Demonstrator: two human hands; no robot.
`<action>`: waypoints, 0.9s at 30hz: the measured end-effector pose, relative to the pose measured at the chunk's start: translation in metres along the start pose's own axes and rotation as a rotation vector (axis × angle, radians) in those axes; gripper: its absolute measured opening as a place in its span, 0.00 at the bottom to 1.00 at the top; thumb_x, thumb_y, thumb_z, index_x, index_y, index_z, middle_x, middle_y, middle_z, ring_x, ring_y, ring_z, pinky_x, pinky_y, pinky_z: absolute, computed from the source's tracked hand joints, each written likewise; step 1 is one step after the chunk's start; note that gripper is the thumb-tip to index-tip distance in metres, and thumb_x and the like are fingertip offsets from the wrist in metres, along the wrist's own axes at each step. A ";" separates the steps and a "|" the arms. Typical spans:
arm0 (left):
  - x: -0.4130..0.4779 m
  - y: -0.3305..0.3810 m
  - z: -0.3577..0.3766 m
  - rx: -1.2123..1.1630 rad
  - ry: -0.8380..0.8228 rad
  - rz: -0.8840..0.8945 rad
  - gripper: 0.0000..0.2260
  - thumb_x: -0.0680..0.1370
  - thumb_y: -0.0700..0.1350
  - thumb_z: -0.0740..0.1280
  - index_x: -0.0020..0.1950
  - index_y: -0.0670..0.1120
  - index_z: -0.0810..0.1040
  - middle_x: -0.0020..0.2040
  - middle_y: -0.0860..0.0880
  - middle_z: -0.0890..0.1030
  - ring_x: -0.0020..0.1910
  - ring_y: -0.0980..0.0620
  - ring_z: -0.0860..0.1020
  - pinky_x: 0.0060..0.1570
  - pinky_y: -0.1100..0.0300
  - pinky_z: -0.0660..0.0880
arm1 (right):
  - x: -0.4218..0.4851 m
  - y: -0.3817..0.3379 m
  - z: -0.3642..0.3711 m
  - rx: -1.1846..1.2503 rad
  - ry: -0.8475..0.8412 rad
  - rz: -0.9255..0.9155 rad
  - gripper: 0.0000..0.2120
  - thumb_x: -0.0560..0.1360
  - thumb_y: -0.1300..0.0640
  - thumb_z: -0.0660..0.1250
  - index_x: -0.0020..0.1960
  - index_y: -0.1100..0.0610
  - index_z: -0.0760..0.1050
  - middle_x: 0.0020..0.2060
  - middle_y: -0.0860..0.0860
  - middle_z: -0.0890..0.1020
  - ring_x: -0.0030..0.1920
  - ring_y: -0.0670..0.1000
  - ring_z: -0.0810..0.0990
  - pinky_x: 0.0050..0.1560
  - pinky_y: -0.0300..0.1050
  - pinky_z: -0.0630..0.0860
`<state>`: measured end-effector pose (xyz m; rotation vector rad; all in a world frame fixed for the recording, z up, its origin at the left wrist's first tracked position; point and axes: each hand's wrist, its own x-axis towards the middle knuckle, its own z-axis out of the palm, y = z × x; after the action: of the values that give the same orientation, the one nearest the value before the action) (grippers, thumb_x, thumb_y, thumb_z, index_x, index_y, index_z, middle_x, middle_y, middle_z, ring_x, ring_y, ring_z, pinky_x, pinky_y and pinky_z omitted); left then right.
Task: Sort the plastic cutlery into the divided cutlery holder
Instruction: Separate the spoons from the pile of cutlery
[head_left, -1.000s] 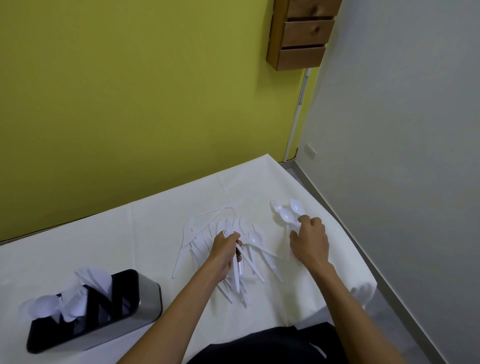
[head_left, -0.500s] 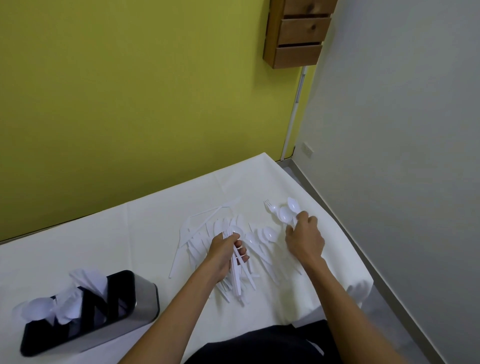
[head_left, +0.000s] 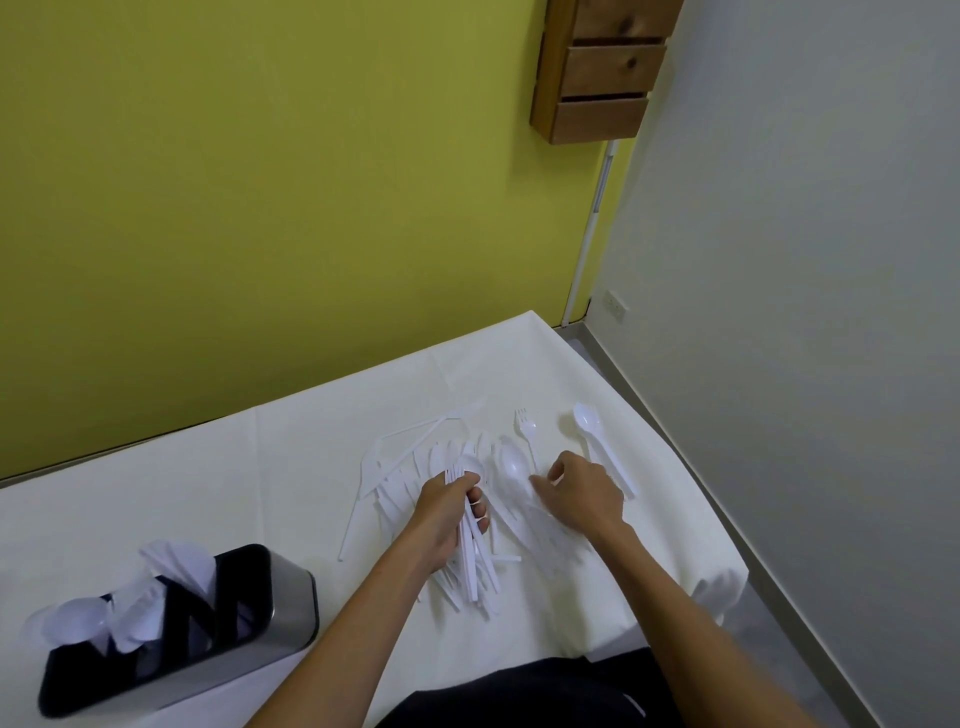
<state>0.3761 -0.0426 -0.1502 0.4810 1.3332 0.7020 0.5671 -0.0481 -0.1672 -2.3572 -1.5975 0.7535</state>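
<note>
Left hand (head_left: 447, 514) grips a cutlery bundle (head_left: 475, 569), thin white plastic, fingers curled round it. Right hand (head_left: 584, 493) is over the scattered pile (head_left: 397, 483), fingers loosely curled, pinching nothing.

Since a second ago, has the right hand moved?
Yes. The right hand has shifted left, off the lone spoon lying at the far right, toward the cutlery pile.

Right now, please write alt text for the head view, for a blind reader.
The left hand grips a bundle of plastic cutlery over a loose pile on a white table; the right hand hovers beside it. A cutlery holder stands at left.
</note>
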 end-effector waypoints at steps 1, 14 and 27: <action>0.001 0.002 0.000 -0.002 0.000 0.007 0.02 0.81 0.38 0.64 0.49 0.40 0.72 0.33 0.45 0.71 0.29 0.49 0.70 0.31 0.57 0.73 | -0.001 -0.003 0.003 -0.006 -0.001 -0.007 0.18 0.73 0.38 0.68 0.47 0.53 0.74 0.40 0.47 0.81 0.39 0.49 0.78 0.38 0.43 0.73; -0.002 0.006 -0.002 0.032 0.006 0.037 0.02 0.81 0.39 0.64 0.50 0.41 0.73 0.34 0.46 0.71 0.30 0.50 0.70 0.30 0.58 0.69 | 0.019 -0.016 0.011 0.081 -0.087 0.126 0.09 0.70 0.55 0.63 0.34 0.56 0.66 0.28 0.49 0.70 0.29 0.50 0.69 0.32 0.41 0.66; 0.002 0.016 -0.005 0.091 0.020 0.077 0.02 0.81 0.39 0.64 0.51 0.41 0.74 0.34 0.47 0.71 0.30 0.51 0.70 0.29 0.58 0.68 | 0.033 -0.036 0.000 -0.132 -0.089 -0.008 0.08 0.77 0.51 0.66 0.47 0.56 0.71 0.41 0.51 0.81 0.43 0.54 0.82 0.37 0.42 0.70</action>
<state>0.3681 -0.0308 -0.1418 0.6027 1.3760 0.7134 0.5480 -0.0038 -0.1615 -2.4379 -1.7427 0.7845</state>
